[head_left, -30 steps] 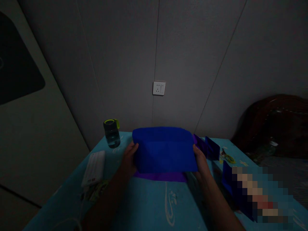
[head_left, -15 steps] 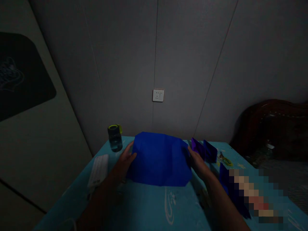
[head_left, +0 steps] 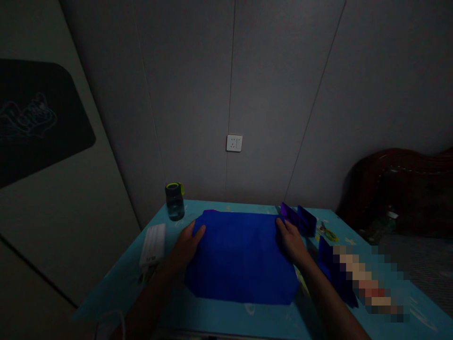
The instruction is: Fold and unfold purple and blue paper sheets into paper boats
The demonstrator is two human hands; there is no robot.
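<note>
A large blue sheet of paper (head_left: 240,257) lies flat on the light blue table (head_left: 212,314). My left hand (head_left: 189,243) rests on the sheet's left edge with its fingers stretched out flat. Over on the sheet's right edge, near the far corner, my right hand (head_left: 290,240) also lies flat with fingers extended. Neither hand grips anything.
A small bottle with a green lid (head_left: 174,201) stands at the table's far left. A white flat pack (head_left: 153,244) lies left of the sheet. Folded purple and blue paper pieces (head_left: 300,219) and yellow-handled scissors (head_left: 327,231) sit at the right. The wall holds a socket (head_left: 234,142).
The blue sheet, held up folded a second ago, has been opened and laid flat on the table. Both hands moved from gripping its sides to pressing on its edges.
</note>
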